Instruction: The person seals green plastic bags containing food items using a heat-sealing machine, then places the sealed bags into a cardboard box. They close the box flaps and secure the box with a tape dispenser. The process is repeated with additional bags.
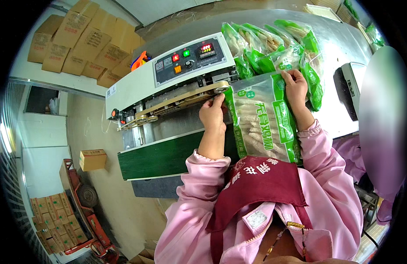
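Note:
A green and clear plastic bag (256,122) of pale, elongated food pieces stands before me, its printed face towards me. My left hand (212,114) pinches its upper left corner, right at the end of the sealing belt. With the fingers of my right hand (295,87) I grip the upper right corner. The bag's top edge stretches between both hands, beside the continuous band sealer (134,95). The sealer's panel (190,61) has lit buttons and a digital display. Below the belt runs a green conveyor (157,158); the bag's lower left side overlaps it.
Several filled bags (266,43) lie on the metal table (338,43) behind my bag. A white device, perhaps a scale (350,87), sits at the right, near another person. Cardboard boxes (88,43) are stacked at the far left; a loaded cart (78,211) and a single box (93,159) stand on the floor.

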Motion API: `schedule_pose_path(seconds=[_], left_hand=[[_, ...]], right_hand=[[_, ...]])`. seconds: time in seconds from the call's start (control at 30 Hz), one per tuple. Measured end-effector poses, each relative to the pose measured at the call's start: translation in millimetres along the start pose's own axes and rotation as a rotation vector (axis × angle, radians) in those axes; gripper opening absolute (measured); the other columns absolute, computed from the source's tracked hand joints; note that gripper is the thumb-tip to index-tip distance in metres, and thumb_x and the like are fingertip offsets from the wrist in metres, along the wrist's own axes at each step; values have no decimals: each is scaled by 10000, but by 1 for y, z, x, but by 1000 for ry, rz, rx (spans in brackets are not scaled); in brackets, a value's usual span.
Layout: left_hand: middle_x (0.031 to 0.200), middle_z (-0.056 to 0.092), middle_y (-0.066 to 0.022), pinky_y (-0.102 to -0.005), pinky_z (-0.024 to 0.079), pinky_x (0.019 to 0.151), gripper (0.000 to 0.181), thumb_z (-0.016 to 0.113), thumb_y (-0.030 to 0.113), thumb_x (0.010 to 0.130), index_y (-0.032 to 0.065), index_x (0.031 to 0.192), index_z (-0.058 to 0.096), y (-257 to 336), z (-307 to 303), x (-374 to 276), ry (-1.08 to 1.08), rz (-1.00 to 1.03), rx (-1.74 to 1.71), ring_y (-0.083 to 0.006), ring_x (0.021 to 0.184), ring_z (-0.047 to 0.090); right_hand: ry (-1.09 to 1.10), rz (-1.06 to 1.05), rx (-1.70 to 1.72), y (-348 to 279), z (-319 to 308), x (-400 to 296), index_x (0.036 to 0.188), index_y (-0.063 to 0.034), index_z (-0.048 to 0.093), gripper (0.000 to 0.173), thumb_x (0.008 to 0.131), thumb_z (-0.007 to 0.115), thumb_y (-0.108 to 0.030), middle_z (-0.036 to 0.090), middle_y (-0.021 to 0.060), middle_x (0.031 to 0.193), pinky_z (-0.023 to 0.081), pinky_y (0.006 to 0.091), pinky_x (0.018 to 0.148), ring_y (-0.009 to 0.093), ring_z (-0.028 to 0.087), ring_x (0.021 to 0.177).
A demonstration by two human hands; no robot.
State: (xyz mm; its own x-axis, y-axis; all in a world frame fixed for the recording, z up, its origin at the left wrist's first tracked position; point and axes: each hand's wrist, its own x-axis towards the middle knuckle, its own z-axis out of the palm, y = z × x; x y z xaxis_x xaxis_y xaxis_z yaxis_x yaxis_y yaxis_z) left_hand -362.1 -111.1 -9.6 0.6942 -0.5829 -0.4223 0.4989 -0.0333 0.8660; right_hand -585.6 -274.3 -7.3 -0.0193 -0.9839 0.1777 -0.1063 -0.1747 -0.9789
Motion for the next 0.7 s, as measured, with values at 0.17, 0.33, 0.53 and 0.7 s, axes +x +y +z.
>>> schedule_pose_path(seconds=[0.17, 0.33, 0.53, 0.7], left_hand=[[840, 668, -8, -233, 464, 616, 144, 779, 87, 842, 2, 916, 689, 13, -29, 7, 48, 42, 30, -98, 708, 605], [892, 683, -41, -253, 478, 636, 166, 782, 70, 836, -13, 949, 694, 33, -54, 8, 140, 67, 44, -115, 725, 612], [852, 685, -33, -269, 513, 650, 183, 789, 111, 844, 11, 968, 700, 44, -106, 26, 131, 118, 99, -131, 721, 630], [984, 698, -74, -299, 549, 803, 249, 753, 139, 881, 41, 1090, 658, 85, -174, -4, 198, 210, -7, -156, 879, 658]], right_hand=[[-31, 18, 16, -3, 34, -12, 813, -16, 665, 170, 867, 736, -161, 584, -7, 684, 416, 261, 594, 80, 492, 636], [-33, 13, -59, -12, 69, -29, 786, -13, 649, 212, 850, 752, -187, 572, 13, 657, 430, 292, 591, 110, 495, 618], [-230, 133, -22, -22, 90, -50, 812, -3, 657, 253, 908, 728, -226, 585, 11, 649, 429, 283, 557, 96, 495, 584], [63, -211, -214, -34, 32, -45, 1030, -28, 640, 232, 876, 735, -173, 625, 87, 877, 487, 329, 677, 182, 586, 739]])
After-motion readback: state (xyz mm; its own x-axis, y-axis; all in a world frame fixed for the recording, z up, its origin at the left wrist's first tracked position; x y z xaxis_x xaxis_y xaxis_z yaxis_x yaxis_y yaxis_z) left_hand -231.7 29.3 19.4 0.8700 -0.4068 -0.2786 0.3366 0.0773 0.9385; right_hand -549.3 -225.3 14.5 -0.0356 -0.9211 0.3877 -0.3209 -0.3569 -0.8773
